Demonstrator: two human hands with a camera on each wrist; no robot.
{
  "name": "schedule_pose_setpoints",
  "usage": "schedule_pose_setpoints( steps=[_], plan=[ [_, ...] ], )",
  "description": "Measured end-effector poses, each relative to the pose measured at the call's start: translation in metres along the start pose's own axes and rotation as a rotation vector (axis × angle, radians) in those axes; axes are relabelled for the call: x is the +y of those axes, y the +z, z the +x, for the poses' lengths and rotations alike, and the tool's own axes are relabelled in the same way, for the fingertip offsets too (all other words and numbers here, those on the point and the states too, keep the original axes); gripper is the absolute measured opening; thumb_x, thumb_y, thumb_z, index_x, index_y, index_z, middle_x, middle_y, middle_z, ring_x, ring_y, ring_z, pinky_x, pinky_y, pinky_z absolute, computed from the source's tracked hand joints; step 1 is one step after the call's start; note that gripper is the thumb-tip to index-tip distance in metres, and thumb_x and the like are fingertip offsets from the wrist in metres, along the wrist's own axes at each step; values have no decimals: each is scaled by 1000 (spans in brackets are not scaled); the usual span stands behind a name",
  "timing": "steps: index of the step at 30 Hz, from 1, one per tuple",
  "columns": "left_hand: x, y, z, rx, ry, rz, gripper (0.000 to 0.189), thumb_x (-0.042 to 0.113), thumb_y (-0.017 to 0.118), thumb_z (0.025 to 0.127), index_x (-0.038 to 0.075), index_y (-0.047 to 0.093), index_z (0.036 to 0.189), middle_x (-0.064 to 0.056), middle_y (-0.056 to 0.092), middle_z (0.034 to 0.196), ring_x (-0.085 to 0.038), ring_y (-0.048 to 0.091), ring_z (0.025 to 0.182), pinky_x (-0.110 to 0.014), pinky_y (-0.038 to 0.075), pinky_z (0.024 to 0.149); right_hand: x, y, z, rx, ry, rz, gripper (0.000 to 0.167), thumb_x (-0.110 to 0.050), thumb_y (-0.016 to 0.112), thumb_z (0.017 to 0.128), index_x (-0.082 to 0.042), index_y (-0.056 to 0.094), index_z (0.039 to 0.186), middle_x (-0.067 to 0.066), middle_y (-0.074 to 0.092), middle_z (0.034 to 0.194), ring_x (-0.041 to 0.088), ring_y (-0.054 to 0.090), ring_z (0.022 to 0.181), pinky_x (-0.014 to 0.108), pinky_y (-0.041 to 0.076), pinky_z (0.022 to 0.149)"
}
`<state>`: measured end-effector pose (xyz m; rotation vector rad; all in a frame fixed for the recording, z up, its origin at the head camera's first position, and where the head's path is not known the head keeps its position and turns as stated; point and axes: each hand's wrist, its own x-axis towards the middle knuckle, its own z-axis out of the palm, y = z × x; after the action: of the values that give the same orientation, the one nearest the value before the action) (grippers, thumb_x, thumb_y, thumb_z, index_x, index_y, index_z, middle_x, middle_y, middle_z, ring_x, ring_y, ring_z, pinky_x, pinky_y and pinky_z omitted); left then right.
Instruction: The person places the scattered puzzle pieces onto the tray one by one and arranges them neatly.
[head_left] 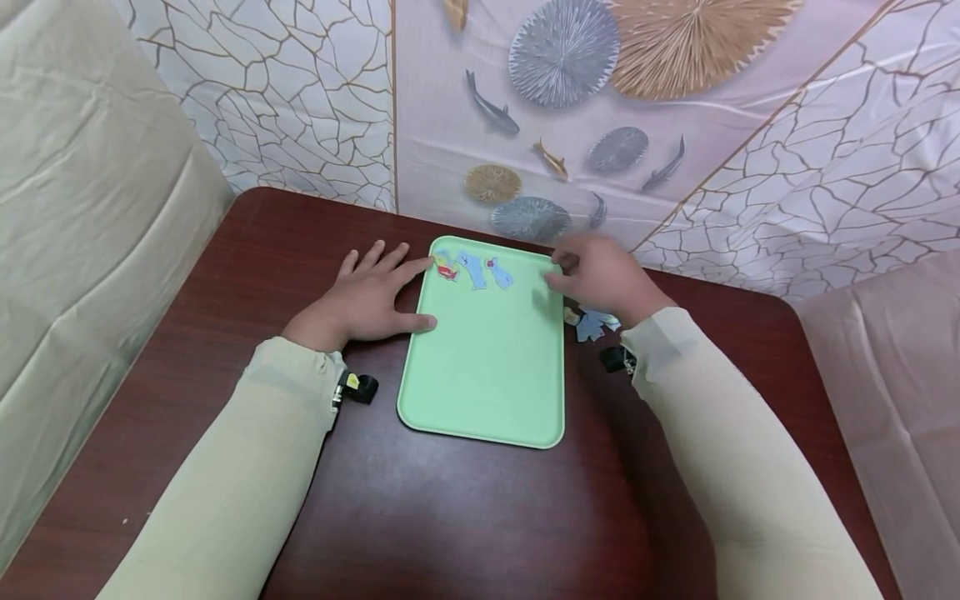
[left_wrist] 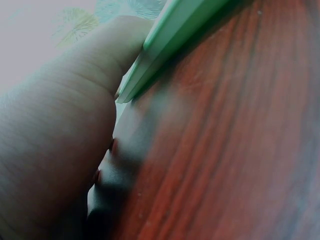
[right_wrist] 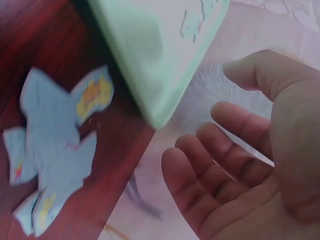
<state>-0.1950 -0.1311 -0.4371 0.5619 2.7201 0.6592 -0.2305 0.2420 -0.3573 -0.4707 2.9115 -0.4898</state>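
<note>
A light green tray (head_left: 480,367) lies on the dark wooden table. Along its far edge are three irregular, pale blue paper-like pieces: one with red and yellow print (head_left: 446,267), a plain one (head_left: 473,271) and one with a red spot (head_left: 500,273). My left hand (head_left: 367,296) has its fingers spread, with thumb and index at the tray's left rim. Over the tray's far right corner hovers my right hand (head_left: 603,275), its fingers loosely curved; the right wrist view shows nothing in them. Below that hand, a cluster of similar pieces (right_wrist: 55,130) overlaps on the table beside the tray.
The brown tabletop (head_left: 465,517) extends in front of the tray. A patterned cloth (head_left: 525,150) with fish and round motifs hangs behind the table. Plain pale cloth (head_left: 90,208) hangs at the left side, and more (head_left: 892,375) at the right.
</note>
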Motion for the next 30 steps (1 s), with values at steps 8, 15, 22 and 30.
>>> schedule_pose_setpoints(
  steps=[8, 15, 22, 30],
  plan=[
    [1, -1, 0, 0, 1, 4, 102, 78, 70, 98, 42, 23, 181, -12, 9, 191, -45, -6, 177, -74, -4, 138, 21, -9, -12, -19, 76, 39, 35, -30, 80, 103, -4, 77, 125, 19, 77, 125, 37, 70, 117, 58, 57, 105],
    [2, -1, 0, 1, 4, 2, 102, 78, 71, 98, 42, 24, 181, -12, 9, 191, -45, -6, 177, -74, -4, 138, 36, -13, -22, -74, 59, 14, 32, -23, 80, 103, -3, 77, 127, 21, 76, 124, 39, 71, 117, 59, 56, 103],
    [2, 0, 0, -3, 1, 1, 102, 78, 70, 98, 42, 23, 181, -12, 9, 191, -44, -7, 177, -73, -4, 138, 47, -15, -31, -147, -15, -23, 36, -10, 80, 98, 1, 76, 131, 23, 76, 123, 41, 73, 114, 60, 59, 102],
    [1, 0, 0, 0, -2, 3, 102, 79, 70, 98, 43, 23, 180, -12, 9, 191, -44, -6, 177, -73, -4, 138, 56, -17, -36, -305, -19, 8, 47, -1, 77, 96, -4, 71, 142, 18, 71, 122, 34, 66, 111, 51, 55, 97]
  ],
)
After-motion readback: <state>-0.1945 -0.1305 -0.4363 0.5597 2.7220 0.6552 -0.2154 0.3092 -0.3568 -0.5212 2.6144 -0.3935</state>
